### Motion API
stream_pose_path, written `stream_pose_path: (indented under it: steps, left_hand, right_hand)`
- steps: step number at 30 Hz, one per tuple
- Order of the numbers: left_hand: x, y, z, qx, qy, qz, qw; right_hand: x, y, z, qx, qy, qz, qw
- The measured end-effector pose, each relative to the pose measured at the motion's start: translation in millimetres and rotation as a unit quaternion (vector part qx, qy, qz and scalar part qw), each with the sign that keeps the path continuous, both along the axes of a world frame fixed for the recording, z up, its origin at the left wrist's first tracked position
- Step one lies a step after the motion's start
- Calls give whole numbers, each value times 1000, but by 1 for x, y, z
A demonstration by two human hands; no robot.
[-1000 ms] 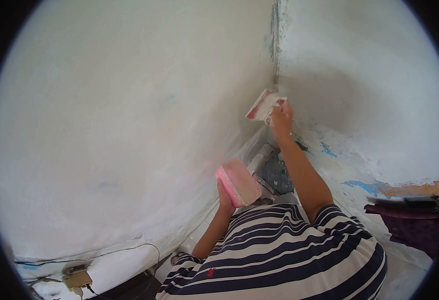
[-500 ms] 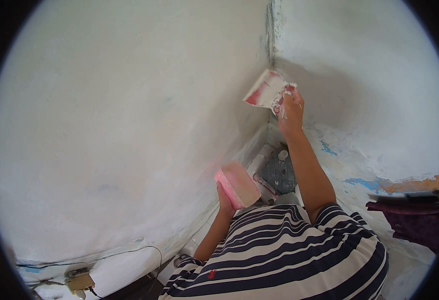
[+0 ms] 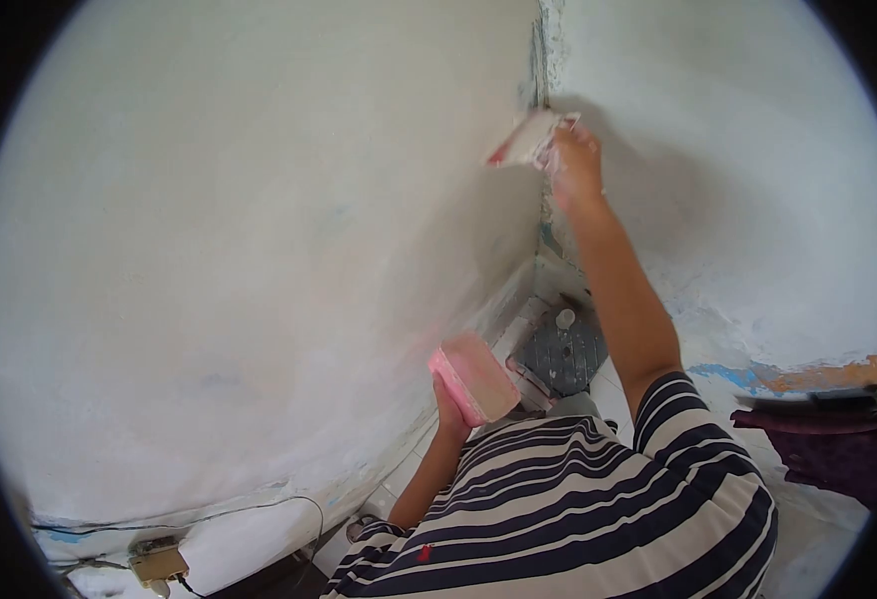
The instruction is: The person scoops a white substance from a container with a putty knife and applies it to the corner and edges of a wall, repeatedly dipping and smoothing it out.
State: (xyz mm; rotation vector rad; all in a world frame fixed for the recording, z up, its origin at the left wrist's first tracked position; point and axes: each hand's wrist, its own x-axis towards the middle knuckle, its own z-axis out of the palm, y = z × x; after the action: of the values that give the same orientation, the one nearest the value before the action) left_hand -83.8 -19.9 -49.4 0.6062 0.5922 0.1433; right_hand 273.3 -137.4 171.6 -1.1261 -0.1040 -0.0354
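Observation:
My right hand (image 3: 576, 165) is raised at the corner where the two walls meet, its fingers closed around a putty scraper (image 3: 530, 140). The scraper's flat red blade is largely covered with white putty, and its edge points left toward the left wall (image 3: 259, 220). White smears mark the fingers. Lower down, in front of my striped shirt, my left hand (image 3: 450, 407) grips a pink rectangular tub (image 3: 466, 399) from its left side and underneath. A pale layer of putty shows inside the tub.
A dark grey ribbed stool or stand (image 3: 561, 357) with a small white cap-like thing on it stands in the corner below. Dark purple cloth (image 3: 823, 449) hangs at right. A socket box (image 3: 157, 564) with cables is at lower left. Blue and orange patches (image 3: 788, 374) mark the right wall's base.
My right hand has moved up along the corner with the scraper, whose blade now appears flatter and narrower. The left hand and the tub have barely moved.

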Motion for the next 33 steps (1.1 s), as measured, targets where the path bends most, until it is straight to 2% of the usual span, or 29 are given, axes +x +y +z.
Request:
stream_pose_path:
  steps: [2, 5, 7, 9, 11, 14, 16, 18, 19, 20, 22, 24, 25, 26, 27, 28, 29, 31, 33]
  left_hand:
    - [-1, -1, 0, -8, 5, -2, 1000]
    - [-1, 1, -4, 3, -9, -12, 1000]
    - [-1, 1, -7, 12, 4, 0, 1000]
    - [-1, 3, -8, 6, 2, -6, 1000]
    - [-3, 4, -11, -1, 6, -13, 1000]
    - [-5, 8, -15, 5, 20, -20, 1000]
    - [-5, 8, -19, -3, 20, -11, 1000]
    - [-3, 6, -15, 6, 8, -11, 1000]
    - [-3, 5, -12, 14, -2, -11, 1000]
    - [-3, 4, -9, 12, -1, -10, 1000]
    - [1, 1, -4, 10, -17, 3, 1000]
    - [1, 2, -8, 3, -25, -3, 1000]
    - [1, 2, -10, -1, -36, -7, 999]
    - [0, -1, -7, -3, -39, -8, 999]
    - [1, -2, -1, 2, -42, -9, 999]
    - [3, -2, 3, 8, -45, -9, 999]
    - [3, -1, 2, 6, -51, -9, 999]
    - [1, 1, -1, 8, -49, -19, 999]
    - [-4, 4, -23, -3, -43, -18, 999]
  right_hand:
    - [-16, -14, 44, 167, -39, 66, 983]
    - [-21, -35, 20, 144, -65, 41, 987]
    - [-15, -44, -45, 46, -52, 38, 997]
    - [-9, -35, -101, -52, 77, -17, 996]
    - [29, -20, -183, -205, 127, -54, 969]
    - [41, 1, -149, -253, 145, -64, 954]
    - [63, 5, -106, -260, 63, -39, 963]
    - [85, 9, -46, -376, 5, -116, 919]
    - [92, 7, -11, -306, 11, -88, 948]
    - [89, 5, 28, -299, -30, -116, 947]
    - [72, -5, 94, -76, -77, -59, 992]
    - [79, -33, 133, -183, -151, 34, 971]
    - [92, -48, 124, -187, -150, 32, 970]
    - [108, -64, 110, -266, -283, 34, 921]
    - [99, -66, 117, -338, -411, 35, 846]
    - [77, -65, 104, -301, -260, 29, 917]
    - [40, -58, 101, -256, -102, 22, 961]
    - [77, -49, 20, -396, -44, 7, 917]
    - [35, -18, 6, -280, 92, 8, 956]
